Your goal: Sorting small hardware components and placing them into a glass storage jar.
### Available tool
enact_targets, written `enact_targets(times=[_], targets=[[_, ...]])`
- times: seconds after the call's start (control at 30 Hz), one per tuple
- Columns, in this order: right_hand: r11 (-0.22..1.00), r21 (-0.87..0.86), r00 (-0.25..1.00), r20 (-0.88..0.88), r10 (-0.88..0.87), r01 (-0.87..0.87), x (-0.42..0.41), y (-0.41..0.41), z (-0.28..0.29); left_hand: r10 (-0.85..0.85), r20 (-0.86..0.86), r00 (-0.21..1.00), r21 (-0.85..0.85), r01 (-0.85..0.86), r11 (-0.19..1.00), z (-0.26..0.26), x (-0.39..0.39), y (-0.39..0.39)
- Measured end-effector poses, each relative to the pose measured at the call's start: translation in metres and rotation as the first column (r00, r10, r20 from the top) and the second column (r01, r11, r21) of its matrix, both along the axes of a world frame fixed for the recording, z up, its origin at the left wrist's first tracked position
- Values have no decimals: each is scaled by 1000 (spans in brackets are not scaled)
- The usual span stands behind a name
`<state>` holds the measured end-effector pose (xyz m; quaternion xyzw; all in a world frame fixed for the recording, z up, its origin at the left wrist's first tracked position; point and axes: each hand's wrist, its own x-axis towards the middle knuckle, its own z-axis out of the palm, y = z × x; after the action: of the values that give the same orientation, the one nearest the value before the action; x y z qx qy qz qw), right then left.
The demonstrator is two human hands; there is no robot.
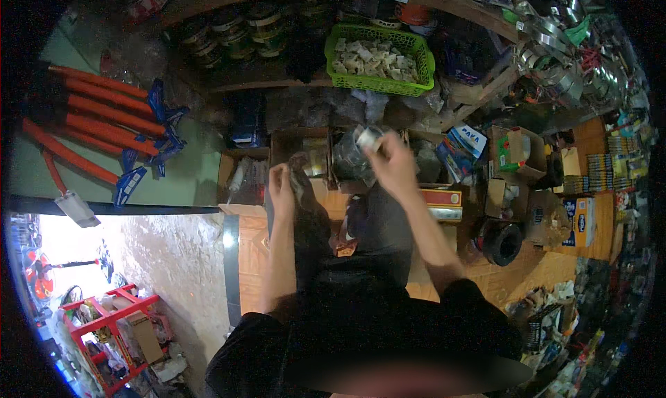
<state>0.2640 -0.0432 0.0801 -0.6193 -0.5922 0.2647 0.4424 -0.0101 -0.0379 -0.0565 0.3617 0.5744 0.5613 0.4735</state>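
My right hand (395, 164), slightly blurred, grips a small white cylindrical piece (370, 136). Below that piece, clear plastic wrapping (347, 151) fills an open carton in front of me. To the left, my left hand (282, 192) is raised over my leg, its thumb and fingers pinched together. They appear to hold the edge of a dark, thin plastic bag (300, 177); the exact grip is hard to make out. Another cardboard box (244, 174), with clear-wrapped items inside, stands left of this hand.
A green plastic basket (382, 83) of small pale pieces sits on the shelf ahead. Orange tubes (112, 118) with blue labels lie on the pale green surface at left. A black coil (502, 243) and cartons (546, 216) occupy the right. A red metal frame (106, 320) stands lower left.
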Motion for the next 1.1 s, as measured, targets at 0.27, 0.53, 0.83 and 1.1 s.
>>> enact_targets(times=[0.27, 0.53, 0.83, 1.1], targets=[[994, 94, 982, -188, -30, 49, 80, 131, 1, -274, -317, 908, 127, 327, 936, 25, 37, -5], [983, -12, 850, 504, -153, 184, 104, -4, -178, -349, -387, 853, 99, 415, 904, 46, 51, -7], [922, -333, 715, 692, 99, 195, 84, -12, -166, -446, -638, 628, 3, 581, 814, 41, 69, -8], [874, -288, 920, -149, 363, -392, -6, -50, -147, -387, -292, 875, 171, 446, 879, -6, 77, -7]])
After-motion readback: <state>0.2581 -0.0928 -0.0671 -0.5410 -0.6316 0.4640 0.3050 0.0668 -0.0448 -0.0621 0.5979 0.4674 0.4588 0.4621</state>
